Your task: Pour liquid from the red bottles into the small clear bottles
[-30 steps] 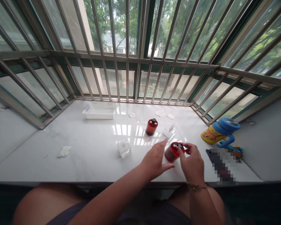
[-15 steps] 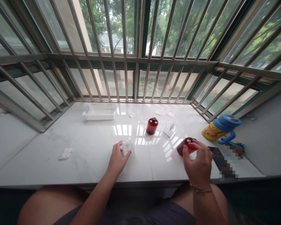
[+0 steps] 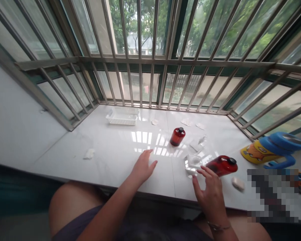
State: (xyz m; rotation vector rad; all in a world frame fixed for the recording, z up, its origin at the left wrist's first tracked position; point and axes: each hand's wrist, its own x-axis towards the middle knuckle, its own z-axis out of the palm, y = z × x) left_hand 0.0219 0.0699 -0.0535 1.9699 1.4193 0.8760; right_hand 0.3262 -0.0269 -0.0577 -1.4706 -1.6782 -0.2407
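My left hand [image 3: 144, 168] is above the white countertop, fingers and thumb apart, with nothing in it. A small clear, box-like container [image 3: 191, 163] is on the counter just beyond my right hand [image 3: 208, 188]. That hand's thumb and fingers are spread near the container's near edge; whether they touch it I cannot tell. Close beyond the right fingers is a dark red bottle [image 3: 219, 165] with a black cap, slanting to the right in the view. Another red bottle [image 3: 177, 138] with a black cap stands farther back. Between the two bottles is a clear, transparent item [image 3: 198, 144].
A white perforated basket [image 3: 122, 120] is near the barred window. A blue and yellow flask [image 3: 266, 150] stands at the right. Beside the right hand is a small pale block [image 3: 238, 184]. Crumpled white scraps [image 3: 89, 154] lie about. A blurred-out patch covers the right corner.
The clear container has left my left hand and is now near my right hand. My right hand has moved away from the red bottle's cap. The view has turned.
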